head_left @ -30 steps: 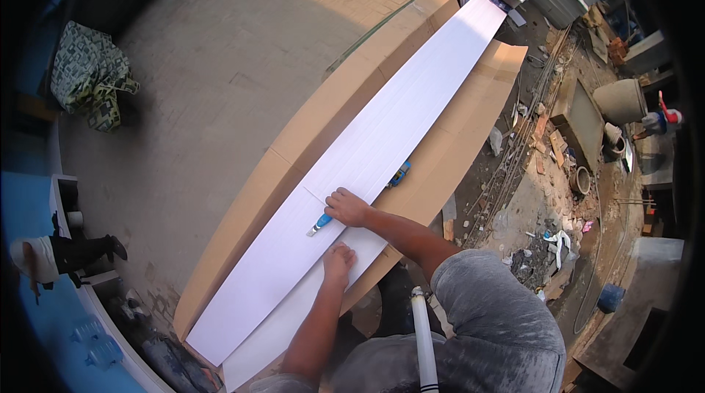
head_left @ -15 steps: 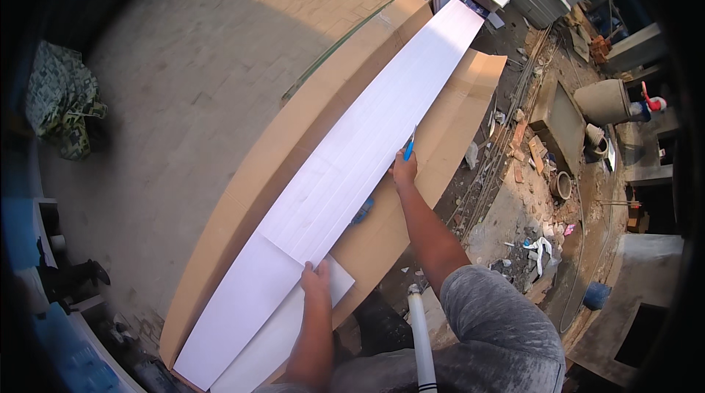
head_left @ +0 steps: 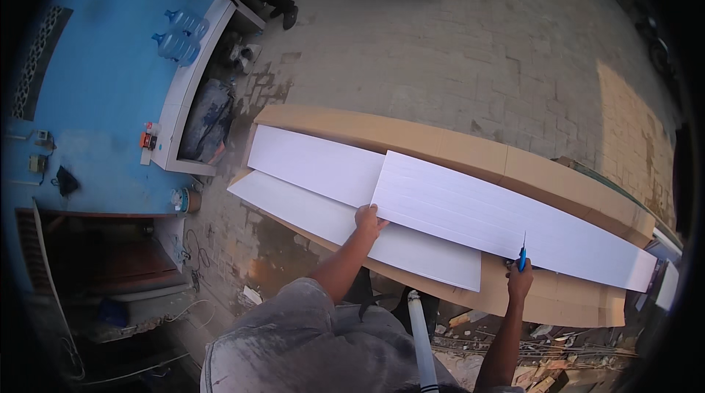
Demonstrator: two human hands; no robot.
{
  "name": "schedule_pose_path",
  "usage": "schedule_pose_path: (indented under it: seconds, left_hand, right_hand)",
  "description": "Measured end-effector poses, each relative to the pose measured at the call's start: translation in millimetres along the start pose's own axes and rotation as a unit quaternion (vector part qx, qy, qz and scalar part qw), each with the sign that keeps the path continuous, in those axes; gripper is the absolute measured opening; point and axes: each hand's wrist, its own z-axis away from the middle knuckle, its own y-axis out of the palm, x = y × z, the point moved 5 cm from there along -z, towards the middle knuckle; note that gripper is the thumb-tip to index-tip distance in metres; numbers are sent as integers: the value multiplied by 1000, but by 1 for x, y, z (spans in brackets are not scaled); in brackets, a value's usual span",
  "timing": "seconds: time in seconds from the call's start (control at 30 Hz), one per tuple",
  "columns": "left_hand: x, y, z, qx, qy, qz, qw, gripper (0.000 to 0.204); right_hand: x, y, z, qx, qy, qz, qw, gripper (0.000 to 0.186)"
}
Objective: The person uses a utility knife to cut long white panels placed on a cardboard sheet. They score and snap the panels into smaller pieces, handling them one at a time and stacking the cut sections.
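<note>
The left hand [head_left: 369, 221] pinches a corner of the top board [head_left: 470, 206]; the near board [head_left: 422, 250] now reaches farther right of it. The right hand [head_left: 520, 280] grips a blue knife [head_left: 523, 259].

The blue wall [head_left: 110, 99] is fitted with a patterned grille [head_left: 42, 62]; a white-framed counter [head_left: 176, 114] is set alongside; the ground is paved with grey blocks [head_left: 440, 62], brightened at far right by sunlight [head_left: 635, 132].

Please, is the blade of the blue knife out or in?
Out: a thin blade projects from the blue knife in the right hand.
</note>
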Motion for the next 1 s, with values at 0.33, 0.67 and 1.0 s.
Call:
schedule_pose_path:
  seconds: [0.33, 0.67, 1.0]
  left_hand:
    - [-180, -337, -271, -286, 98, -33, 952, 32]
    - [-300, -295, -193, -355, 402, -292, 792, 69]
    - [-241, -193, -229, -5, 564, -543, 622, 89]
  right_hand:
    - [213, 229, 247, 265, -402, 283, 829, 48]
    - [220, 344, 265, 250, -399, 377, 797, 44]
    - [256, 354, 262, 186, -488, 360, 773, 25]
